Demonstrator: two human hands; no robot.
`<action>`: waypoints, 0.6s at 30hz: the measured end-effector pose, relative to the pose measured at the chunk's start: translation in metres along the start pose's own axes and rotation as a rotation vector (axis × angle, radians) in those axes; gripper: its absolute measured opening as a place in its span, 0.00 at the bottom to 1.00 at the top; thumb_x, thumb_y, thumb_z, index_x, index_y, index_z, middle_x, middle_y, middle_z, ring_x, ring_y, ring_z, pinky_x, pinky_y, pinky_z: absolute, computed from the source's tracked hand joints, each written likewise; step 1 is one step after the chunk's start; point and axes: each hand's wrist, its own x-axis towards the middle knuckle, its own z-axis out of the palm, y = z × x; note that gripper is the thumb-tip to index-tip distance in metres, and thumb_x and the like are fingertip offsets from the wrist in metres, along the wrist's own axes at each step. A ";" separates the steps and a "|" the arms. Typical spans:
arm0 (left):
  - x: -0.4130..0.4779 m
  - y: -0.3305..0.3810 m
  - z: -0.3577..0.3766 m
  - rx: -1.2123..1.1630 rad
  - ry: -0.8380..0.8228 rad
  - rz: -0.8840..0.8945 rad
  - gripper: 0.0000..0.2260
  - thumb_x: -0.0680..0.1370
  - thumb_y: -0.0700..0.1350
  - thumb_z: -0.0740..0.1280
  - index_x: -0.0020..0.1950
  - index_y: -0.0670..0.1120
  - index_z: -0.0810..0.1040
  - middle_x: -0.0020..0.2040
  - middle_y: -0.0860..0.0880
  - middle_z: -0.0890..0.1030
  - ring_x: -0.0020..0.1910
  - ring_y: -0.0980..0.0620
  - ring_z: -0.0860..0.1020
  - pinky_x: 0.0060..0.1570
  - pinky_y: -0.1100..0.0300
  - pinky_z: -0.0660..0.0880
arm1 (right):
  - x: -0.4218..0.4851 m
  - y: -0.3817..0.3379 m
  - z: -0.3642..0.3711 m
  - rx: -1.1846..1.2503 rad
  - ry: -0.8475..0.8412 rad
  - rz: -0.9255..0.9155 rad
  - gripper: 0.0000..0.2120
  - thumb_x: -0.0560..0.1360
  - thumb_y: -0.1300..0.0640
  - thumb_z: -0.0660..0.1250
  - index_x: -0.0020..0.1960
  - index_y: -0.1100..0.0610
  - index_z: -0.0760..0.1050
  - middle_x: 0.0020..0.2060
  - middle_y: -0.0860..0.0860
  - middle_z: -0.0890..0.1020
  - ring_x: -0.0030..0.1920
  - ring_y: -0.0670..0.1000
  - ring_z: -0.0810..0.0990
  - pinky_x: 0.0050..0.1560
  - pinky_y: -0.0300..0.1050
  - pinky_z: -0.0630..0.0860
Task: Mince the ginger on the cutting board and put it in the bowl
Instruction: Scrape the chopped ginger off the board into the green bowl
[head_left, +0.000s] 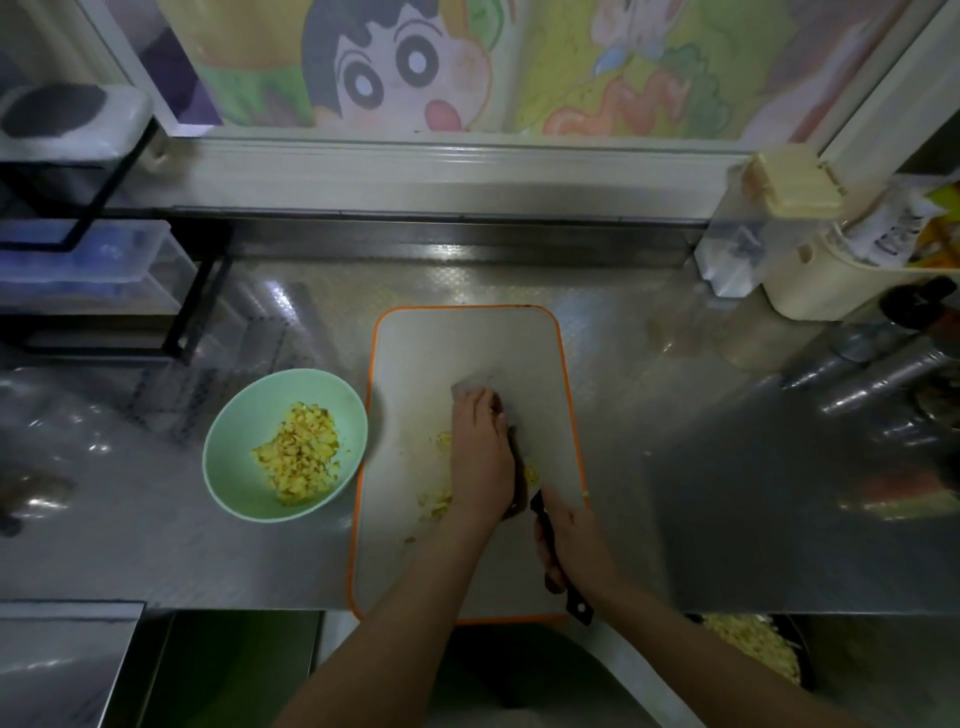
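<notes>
A grey cutting board (415, 353) with an orange rim lies on the steel counter. Small bits of yellow minced ginger (435, 503) lie scattered on it beside my hands. My right hand (569, 545) grips the black handle of a cleaver (493, 384), whose wide blade lies along the board. My left hand (480, 457) rests flat on top of the blade, fingers straight, hiding most of it. To the left of the board stands a light green bowl (234, 457) with a heap of minced ginger (301, 454) inside.
A black wire rack (182, 322) with plastic boxes stands at the back left. Cream and clear containers (779, 234) crowd the back right, with bottles further right. A dark pan (753, 644) of yellow shreds sits below the counter edge at lower right.
</notes>
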 end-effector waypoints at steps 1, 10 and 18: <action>0.002 0.002 -0.003 0.022 0.015 0.024 0.17 0.81 0.39 0.55 0.68 0.35 0.66 0.70 0.39 0.66 0.73 0.43 0.58 0.71 0.62 0.47 | 0.000 -0.004 0.000 0.001 -0.006 -0.003 0.26 0.81 0.45 0.52 0.28 0.56 0.68 0.18 0.49 0.68 0.18 0.47 0.63 0.21 0.36 0.59; 0.027 0.010 -0.043 0.175 0.202 0.114 0.16 0.78 0.40 0.53 0.59 0.35 0.73 0.59 0.37 0.75 0.65 0.43 0.66 0.70 0.50 0.58 | -0.004 -0.052 0.016 -0.055 -0.091 -0.065 0.26 0.81 0.44 0.53 0.29 0.58 0.69 0.19 0.48 0.70 0.18 0.46 0.66 0.21 0.34 0.62; 0.029 -0.016 -0.106 0.179 0.342 0.032 0.16 0.79 0.40 0.53 0.64 0.36 0.72 0.62 0.38 0.73 0.68 0.38 0.66 0.70 0.47 0.60 | -0.012 -0.080 0.067 -0.108 -0.272 -0.141 0.26 0.82 0.46 0.50 0.31 0.60 0.68 0.21 0.52 0.69 0.18 0.46 0.65 0.21 0.35 0.62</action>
